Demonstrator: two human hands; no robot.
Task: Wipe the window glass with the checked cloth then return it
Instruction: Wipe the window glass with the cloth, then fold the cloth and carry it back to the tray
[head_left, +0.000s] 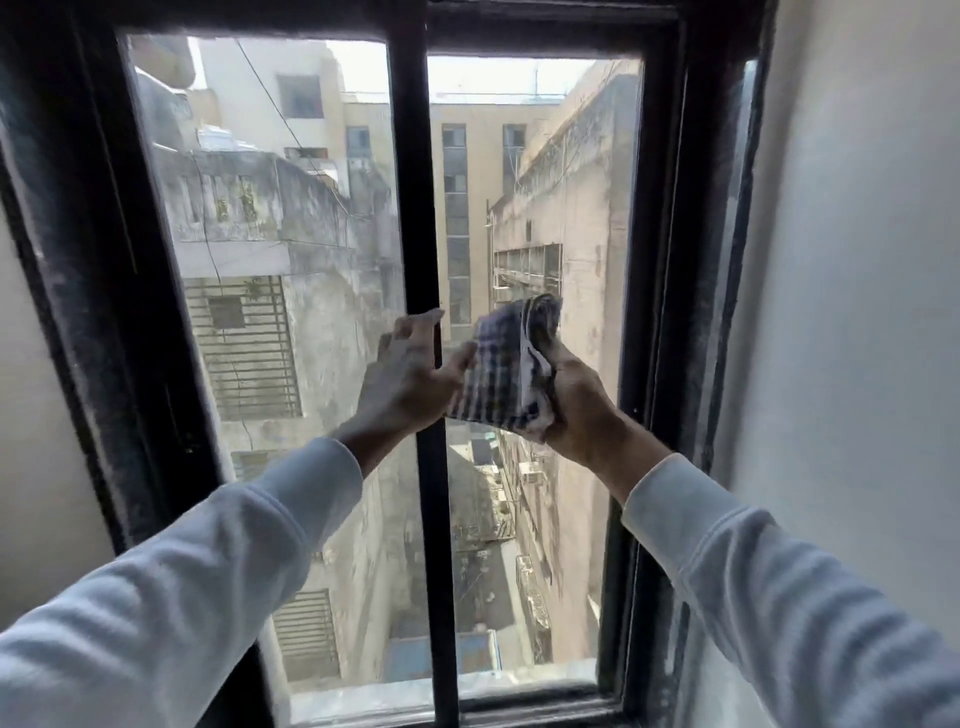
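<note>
A folded blue-and-white checked cloth (501, 371) is held up in front of the window glass (540, 208), just right of the dark centre bar (415, 208). My right hand (579, 402) grips the cloth from its right side and underneath. My left hand (408, 376) is raised over the centre bar, thumb touching the cloth's left edge and fingers spread towards the glass. Both arms wear white sleeves. Whether the cloth touches the glass cannot be told.
The window has a dusty black frame (670, 312) with a left pane (270, 260) and a right pane. White walls (857, 312) flank it on both sides. Outside are weathered buildings and a narrow alley far below.
</note>
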